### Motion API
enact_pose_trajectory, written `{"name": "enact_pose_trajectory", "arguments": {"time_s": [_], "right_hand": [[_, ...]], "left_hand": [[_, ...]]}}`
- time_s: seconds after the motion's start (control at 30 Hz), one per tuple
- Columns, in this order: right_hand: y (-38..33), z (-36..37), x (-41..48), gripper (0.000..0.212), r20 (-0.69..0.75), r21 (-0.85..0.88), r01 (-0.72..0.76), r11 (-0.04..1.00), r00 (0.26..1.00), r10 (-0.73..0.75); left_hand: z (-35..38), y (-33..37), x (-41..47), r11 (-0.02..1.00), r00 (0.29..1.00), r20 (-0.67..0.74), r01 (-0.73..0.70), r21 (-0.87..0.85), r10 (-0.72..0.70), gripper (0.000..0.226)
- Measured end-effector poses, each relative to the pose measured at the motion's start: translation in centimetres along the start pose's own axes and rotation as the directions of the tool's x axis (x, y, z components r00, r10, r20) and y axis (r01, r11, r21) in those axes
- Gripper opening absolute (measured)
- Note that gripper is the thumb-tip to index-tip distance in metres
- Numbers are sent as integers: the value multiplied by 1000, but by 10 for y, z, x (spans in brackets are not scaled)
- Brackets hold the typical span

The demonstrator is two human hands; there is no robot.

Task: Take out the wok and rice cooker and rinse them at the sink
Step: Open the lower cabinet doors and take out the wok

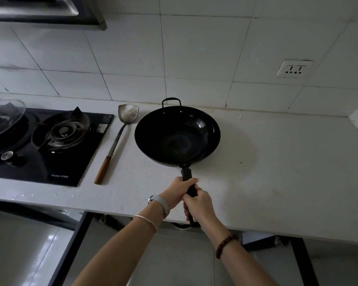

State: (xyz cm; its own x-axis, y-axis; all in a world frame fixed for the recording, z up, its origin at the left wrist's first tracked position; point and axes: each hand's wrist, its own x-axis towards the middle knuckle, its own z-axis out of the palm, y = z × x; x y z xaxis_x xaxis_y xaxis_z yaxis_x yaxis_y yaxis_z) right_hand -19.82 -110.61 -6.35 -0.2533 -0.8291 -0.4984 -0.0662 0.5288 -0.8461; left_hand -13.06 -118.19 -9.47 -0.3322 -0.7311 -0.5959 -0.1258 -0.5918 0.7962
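A black wok [177, 134] with a small loop handle at its far rim sits over the white countertop [277, 162], right of the stove. Its long black handle points toward me. My left hand [179, 189] grips the handle nearer the bowl. My right hand [198, 206] grips it just behind, near the counter's front edge. Whether the wok rests on the counter or hovers just above it I cannot tell. No rice cooker or sink is in view.
A metal spatula with a wooden handle [117, 139] lies between the wok and a black gas stove [50, 143]. A glass lid [2, 118] covers the far-left burner. A wall socket [295, 69] sits on the tiled wall. An open cabinet space lies under the counter.
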Motion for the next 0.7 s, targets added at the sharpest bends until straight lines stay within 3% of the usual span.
{"name": "enact_pose_trajectory", "arguments": {"time_s": [0.23,0.5,0.7], "right_hand": [[2,2,22,12,-11,-34,-8,999,1000,7],[21,0,32,23,-31,-34,4,999,1000,-5],[40,-14,22,27,-123,-44,67,997,990,-72]], "left_hand": [[-4,1,18,1000,1000,-22,12,-7,-12,32],[1,-9,20,1000,996,-91,18,-4,-18,31],[0,-23,-3,997,997,-60,-61,-50,58,29]]}}
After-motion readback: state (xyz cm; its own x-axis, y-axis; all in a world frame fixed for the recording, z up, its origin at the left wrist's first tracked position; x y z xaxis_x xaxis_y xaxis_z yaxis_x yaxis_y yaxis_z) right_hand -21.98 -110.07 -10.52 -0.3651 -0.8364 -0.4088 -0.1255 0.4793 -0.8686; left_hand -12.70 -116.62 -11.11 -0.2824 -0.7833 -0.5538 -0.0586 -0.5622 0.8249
